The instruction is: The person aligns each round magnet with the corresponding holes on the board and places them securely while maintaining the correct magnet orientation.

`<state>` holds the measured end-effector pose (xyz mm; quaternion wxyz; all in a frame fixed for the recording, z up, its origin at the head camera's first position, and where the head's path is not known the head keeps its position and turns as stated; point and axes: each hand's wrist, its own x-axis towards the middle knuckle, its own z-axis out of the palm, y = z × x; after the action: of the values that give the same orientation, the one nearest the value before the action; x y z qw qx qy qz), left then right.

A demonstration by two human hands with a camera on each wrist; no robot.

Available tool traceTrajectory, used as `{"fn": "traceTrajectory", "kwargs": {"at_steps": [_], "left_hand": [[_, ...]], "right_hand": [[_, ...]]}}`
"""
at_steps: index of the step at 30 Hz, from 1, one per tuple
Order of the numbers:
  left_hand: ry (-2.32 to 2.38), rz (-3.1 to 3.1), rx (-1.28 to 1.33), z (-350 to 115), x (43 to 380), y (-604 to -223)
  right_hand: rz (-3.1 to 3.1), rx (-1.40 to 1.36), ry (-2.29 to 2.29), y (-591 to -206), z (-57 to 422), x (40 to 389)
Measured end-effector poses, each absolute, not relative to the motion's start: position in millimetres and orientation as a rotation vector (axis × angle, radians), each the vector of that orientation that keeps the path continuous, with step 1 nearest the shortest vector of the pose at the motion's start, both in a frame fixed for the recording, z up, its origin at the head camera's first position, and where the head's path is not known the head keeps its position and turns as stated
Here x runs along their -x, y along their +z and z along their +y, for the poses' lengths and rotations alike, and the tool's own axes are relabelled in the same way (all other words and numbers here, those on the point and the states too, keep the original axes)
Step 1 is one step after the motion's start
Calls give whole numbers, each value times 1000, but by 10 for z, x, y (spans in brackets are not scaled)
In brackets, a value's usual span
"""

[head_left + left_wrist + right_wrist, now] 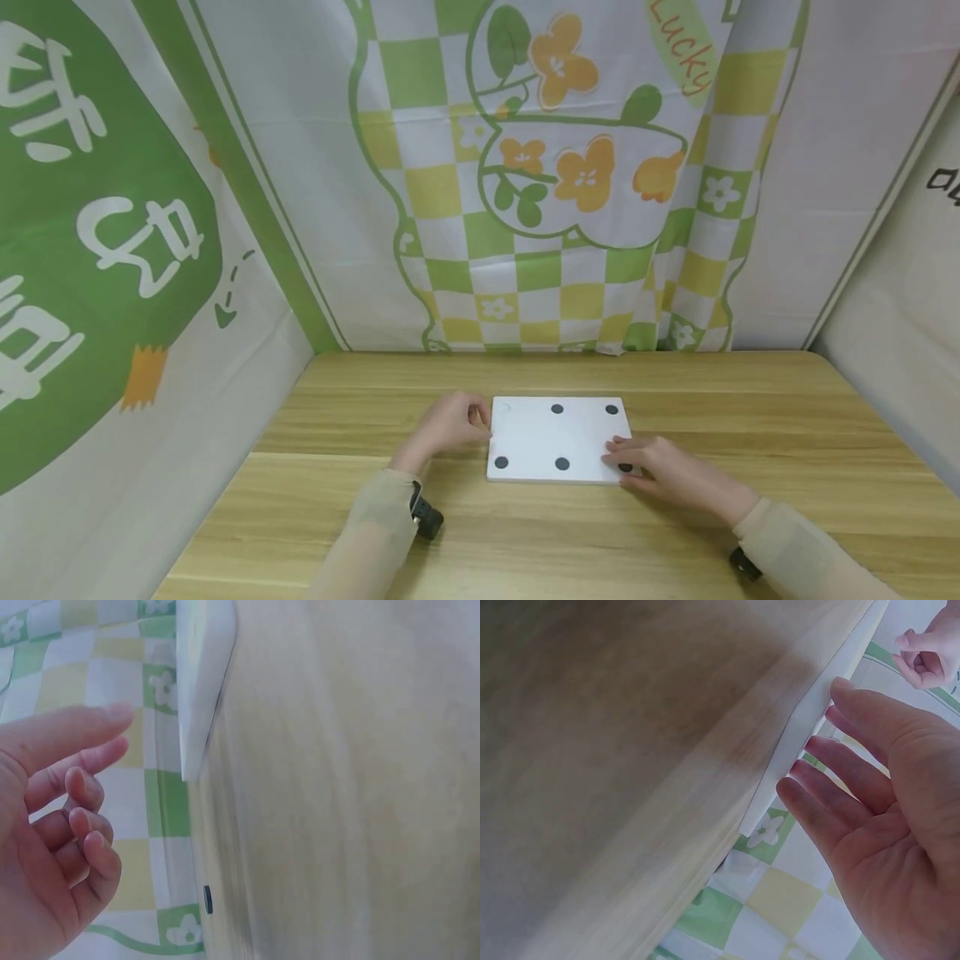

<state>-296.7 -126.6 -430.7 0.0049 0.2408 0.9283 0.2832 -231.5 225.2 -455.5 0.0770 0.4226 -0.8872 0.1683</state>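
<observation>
A flat white board [531,435] with several round black dots lies on the table, with a faint mark instead of a dot at its far left corner. My left hand [454,422] is at the board's left edge, thumb and index fingertips close together. In the left wrist view its other fingers curl loosely and nothing shows between them. A small black disc [208,899] lies on the wood beyond that hand. My right hand [662,468] rests its extended fingers on the board's near right corner, partly covering a dot there. Its thumb is at the near edge.
The wooden table [510,542] ends at the back against a checked, flowered curtain [525,283]. A green and white cloth [187,350] hangs along the left side, and a pale cloth [885,275] along the right.
</observation>
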Motion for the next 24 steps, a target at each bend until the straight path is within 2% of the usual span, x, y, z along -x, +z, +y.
{"fn": "traceTrajectory", "kwargs": {"at_steps": [24], "left_hand": [[1059, 2961, -454, -1528, 3172, -4342]], "right_hand": [[-2695, -1244, 510, -4547, 2261, 2317]]}}
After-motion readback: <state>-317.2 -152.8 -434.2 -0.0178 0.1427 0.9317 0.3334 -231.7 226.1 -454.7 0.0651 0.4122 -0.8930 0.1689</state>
